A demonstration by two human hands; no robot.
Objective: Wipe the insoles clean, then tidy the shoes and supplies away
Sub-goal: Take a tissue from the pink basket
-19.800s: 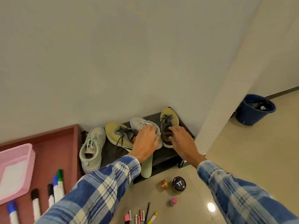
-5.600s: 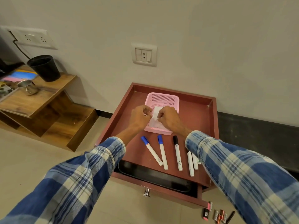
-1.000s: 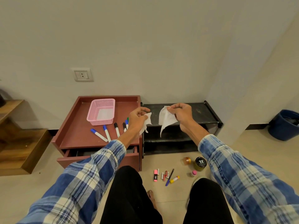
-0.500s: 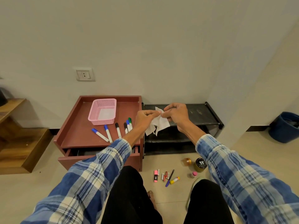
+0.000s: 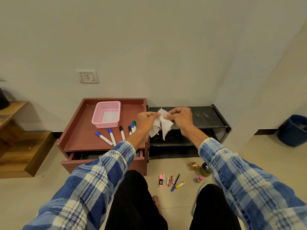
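- My fingers [image 5: 157, 114] are curled on both sides. The left hand [image 5: 146, 120] and right hand [image 5: 181, 119] each pinch the top edge of the white wipe [image 5: 163, 127], and their fingertips almost meet.
- The red cabinet [image 5: 83, 138] stands to the left of my hands, with its drawer [image 5: 99, 161] pulled partly out on the near side.
- The black shoe rack [image 5: 206, 117] sits just beyond my hands against the far wall. I can make out no shoe or insole on it from here.
- The blue bucket [image 5: 292, 130] is well apart, at the far right.
- The pink basket [image 5: 106, 121] rests on the cabinet top, left of my left hand and slightly farther away. A white sheet lies inside it.
- The wipe hangs between my hands in 2 flaps, with its long axis running straight down. I cannot tell whether it is 1 sheet or 2.
- I judge neither hand nearer the wipe, since both hold it. If it goes to the basket, the left hand has the shorter reach, and for the bucket the right hand does.
- 6 markers [image 5: 113, 138] lie on the near side of the basket.
- Batteries and pens [image 5: 172, 180] are scattered on the floor, near and to the right.
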